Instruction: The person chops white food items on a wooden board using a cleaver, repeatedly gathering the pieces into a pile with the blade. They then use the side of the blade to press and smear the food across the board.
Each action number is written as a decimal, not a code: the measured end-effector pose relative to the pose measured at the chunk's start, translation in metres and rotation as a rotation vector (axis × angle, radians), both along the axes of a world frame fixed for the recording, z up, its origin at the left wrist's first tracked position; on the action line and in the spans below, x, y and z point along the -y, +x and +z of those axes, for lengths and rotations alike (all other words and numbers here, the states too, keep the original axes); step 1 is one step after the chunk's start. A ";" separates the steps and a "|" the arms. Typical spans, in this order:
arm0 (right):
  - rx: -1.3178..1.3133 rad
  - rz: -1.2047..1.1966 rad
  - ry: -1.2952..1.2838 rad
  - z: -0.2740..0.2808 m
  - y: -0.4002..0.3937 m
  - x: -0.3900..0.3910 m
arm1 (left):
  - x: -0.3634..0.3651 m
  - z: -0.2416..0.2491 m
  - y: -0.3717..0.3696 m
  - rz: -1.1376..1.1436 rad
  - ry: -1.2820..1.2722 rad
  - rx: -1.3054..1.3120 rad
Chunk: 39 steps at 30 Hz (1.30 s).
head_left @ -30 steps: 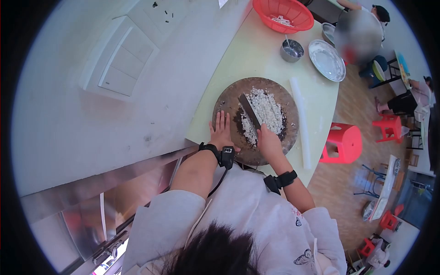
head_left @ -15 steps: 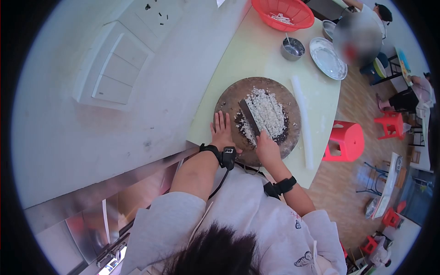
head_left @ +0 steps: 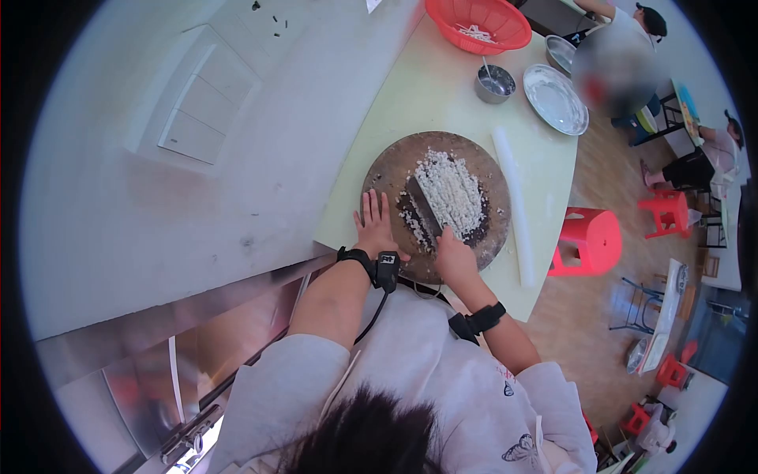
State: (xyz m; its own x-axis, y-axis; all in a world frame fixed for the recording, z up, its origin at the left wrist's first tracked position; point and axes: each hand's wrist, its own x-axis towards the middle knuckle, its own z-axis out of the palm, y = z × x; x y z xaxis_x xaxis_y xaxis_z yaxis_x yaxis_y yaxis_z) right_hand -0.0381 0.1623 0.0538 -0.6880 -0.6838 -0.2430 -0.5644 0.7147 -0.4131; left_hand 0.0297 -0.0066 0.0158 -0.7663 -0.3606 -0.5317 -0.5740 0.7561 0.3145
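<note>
A round wooden chopping board (head_left: 387,162) lies on the pale table, with a heap of finely chopped white food (head_left: 450,189) spread over its middle. My right hand (head_left: 455,257) is wrapped round the handle of a cleaver (head_left: 424,207), whose dark blade rests along the left side of the heap. Loose white bits are scattered to the left of the blade. My left hand (head_left: 376,229) lies flat with fingers spread on the board's left edge, holding nothing.
Right of the board lies a long white roll (head_left: 515,207). Beyond stand a red basket (head_left: 513,30) with white strips, a small metal bowl (head_left: 495,85) and a metal plate (head_left: 556,99). Red stools (head_left: 588,241) stand on the floor; other people are in the background at right.
The whole view has shifted slightly, so things sit a little further left. My right hand still grips the cleaver beside the heap; my left hand stays on the board.
</note>
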 end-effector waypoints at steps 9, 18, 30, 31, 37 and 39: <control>-0.083 -0.018 -0.003 0.017 -0.027 -0.009 | -0.001 0.005 0.000 0.032 0.034 0.005; -0.102 -0.044 -0.004 0.017 -0.041 -0.009 | 0.000 0.002 0.000 0.025 0.033 0.014; -0.515 0.138 -0.103 0.017 -0.129 -0.007 | 0.000 0.013 -0.001 0.071 0.090 -0.010; -0.513 0.143 -0.108 0.020 -0.136 -0.003 | 0.000 0.013 -0.001 0.077 0.086 -0.009; -0.508 0.320 -0.203 0.013 -0.164 0.023 | 0.000 0.009 -0.001 0.023 0.034 0.012; -0.464 0.347 -0.102 0.006 -0.168 0.030 | -0.002 0.012 0.000 0.048 0.058 0.000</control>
